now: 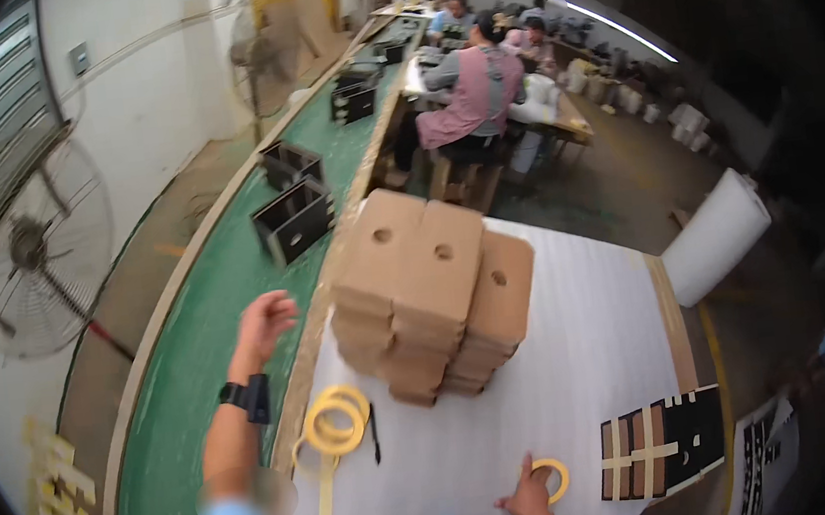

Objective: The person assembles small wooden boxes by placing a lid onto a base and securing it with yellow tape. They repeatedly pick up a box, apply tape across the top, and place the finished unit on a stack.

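Observation:
My left hand [269, 323] is held over the green conveyor belt [182, 412], fingers loosely bent and nothing seen in them. Past it on the belt stands a black open box with dividers [294, 220]. At the near edge of the white-covered table [584, 360], my right hand [530, 498] has its thumb and index finger apart, while its other fingers seem to hold a roll of yellow tape [559, 480]. To its right lies a black panel [688, 442] with brown pads and pale tape strips across them.
A stack of folded brown cardboard pieces [424, 266] stands mid-table. Yellow tape rolls [337, 418] and a black pen [375, 432] lie beside it. More black boxes [354, 98] sit along the belt. A white foam roll [717, 237] is at right; co-workers [475, 90] sit beyond; a fan [29, 242] is left.

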`<state>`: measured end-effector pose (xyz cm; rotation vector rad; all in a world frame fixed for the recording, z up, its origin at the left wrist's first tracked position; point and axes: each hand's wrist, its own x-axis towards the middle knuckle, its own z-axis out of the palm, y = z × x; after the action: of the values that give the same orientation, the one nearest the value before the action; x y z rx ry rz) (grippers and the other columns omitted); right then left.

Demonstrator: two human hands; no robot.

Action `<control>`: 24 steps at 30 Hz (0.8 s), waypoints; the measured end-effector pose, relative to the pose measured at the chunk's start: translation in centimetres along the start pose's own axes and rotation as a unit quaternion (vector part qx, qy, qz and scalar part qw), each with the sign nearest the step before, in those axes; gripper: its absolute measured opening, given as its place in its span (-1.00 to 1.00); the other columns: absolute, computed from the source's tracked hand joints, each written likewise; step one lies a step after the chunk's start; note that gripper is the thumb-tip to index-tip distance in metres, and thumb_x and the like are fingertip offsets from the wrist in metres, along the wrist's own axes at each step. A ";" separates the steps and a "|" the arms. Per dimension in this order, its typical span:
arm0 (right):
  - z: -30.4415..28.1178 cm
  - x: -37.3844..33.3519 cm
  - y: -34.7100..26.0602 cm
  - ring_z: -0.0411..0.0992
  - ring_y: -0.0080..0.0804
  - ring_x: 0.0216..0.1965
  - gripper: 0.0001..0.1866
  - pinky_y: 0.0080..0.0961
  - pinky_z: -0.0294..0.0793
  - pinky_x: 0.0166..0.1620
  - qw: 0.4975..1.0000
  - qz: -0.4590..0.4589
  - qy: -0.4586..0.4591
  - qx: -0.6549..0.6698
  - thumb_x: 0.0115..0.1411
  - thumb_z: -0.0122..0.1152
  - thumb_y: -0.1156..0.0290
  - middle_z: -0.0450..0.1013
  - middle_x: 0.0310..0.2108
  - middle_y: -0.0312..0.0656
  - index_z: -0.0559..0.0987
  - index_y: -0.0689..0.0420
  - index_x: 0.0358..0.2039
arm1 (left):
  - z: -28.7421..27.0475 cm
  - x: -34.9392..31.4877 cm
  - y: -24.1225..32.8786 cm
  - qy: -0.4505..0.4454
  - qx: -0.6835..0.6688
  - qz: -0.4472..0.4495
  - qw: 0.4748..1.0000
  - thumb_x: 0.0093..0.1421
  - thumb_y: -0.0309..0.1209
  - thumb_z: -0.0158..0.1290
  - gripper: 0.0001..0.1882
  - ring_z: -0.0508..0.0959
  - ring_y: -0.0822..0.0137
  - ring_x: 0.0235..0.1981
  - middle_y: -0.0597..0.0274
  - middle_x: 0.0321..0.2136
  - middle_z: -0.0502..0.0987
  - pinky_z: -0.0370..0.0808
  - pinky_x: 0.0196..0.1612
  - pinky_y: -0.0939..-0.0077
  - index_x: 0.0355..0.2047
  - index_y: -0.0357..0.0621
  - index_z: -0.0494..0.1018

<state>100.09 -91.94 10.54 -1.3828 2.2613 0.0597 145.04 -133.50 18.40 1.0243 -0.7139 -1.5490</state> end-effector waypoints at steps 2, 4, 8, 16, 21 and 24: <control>-1.0 0.5 -0.9 -0.23 0.59 0.37 0.49 0.09 0.11 0.33 1.000 0.003 -0.015 -0.003 -0.32 0.64 -0.05 -0.09 0.24 0.71 -0.16 0.30 0.41 | -5.3 8.2 -0.2 0.106 0.012 0.022 0.994 0.32 -0.18 -0.03 -0.69 0.58 0.35 -0.37 0.26 -0.34 0.60 0.57 -0.31 0.40 -0.11 -0.11 0.53; -1.1 0.6 -0.7 -0.22 0.58 0.37 0.45 0.09 0.13 0.32 1.000 -0.002 -0.012 -0.019 -0.30 0.62 -0.08 -0.02 0.23 0.67 -0.12 0.28 0.41 | -9.0 15.7 -1.0 0.193 0.094 0.011 0.977 0.35 -0.05 -0.09 -0.58 0.48 0.39 -0.43 0.24 -0.26 0.54 0.49 -0.40 0.43 -0.01 -0.12 0.43; -0.4 1.2 -1.9 0.11 0.46 0.25 0.30 -0.03 0.32 0.22 0.997 0.007 0.018 -0.077 -0.19 0.59 0.24 0.05 0.24 0.53 -0.10 0.24 0.42 | -13.0 27.3 0.3 0.247 0.152 -0.040 0.956 0.25 0.35 -0.14 -0.38 0.14 0.43 -0.71 0.39 -0.59 0.20 0.10 -0.65 0.43 -0.27 0.03 0.42; 0.1 1.3 -2.1 0.00 0.57 0.29 0.40 0.03 0.24 0.27 0.997 0.050 -0.003 -0.052 -0.34 0.64 0.27 0.07 0.19 0.60 -0.10 0.24 0.43 | -12.4 30.6 -0.8 0.175 0.237 -0.037 0.955 0.19 -0.15 0.00 -0.53 0.66 0.00 -0.31 -0.13 -0.27 0.59 0.59 -0.41 0.03 -0.13 -0.37 0.49; 0.7 1.2 -1.7 0.03 0.55 0.28 0.42 0.03 0.26 0.26 0.998 0.051 0.010 -0.022 -0.37 0.66 0.26 0.11 0.17 0.59 -0.09 0.24 0.43 | -15.8 25.0 -2.3 0.156 0.156 0.004 0.975 0.11 -0.09 0.07 -0.58 0.60 0.19 -0.44 0.11 -0.34 0.58 0.57 -0.49 0.28 -0.19 -0.17 0.52; 0.6 0.6 -0.9 0.05 0.54 0.27 0.41 0.03 0.26 0.25 0.998 0.014 0.052 -0.033 -0.37 0.66 0.25 0.12 0.17 0.57 -0.07 0.24 0.43 | -18.2 17.3 -6.8 0.199 0.014 0.097 0.975 0.17 -0.21 0.03 -0.67 0.61 0.21 -0.31 0.16 -0.26 0.58 0.60 -0.31 0.31 -0.17 -0.17 0.51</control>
<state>100.89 -92.68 9.98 -1.4174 2.3838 0.0736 157.64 -147.35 0.34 1.2031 -0.5371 -1.1221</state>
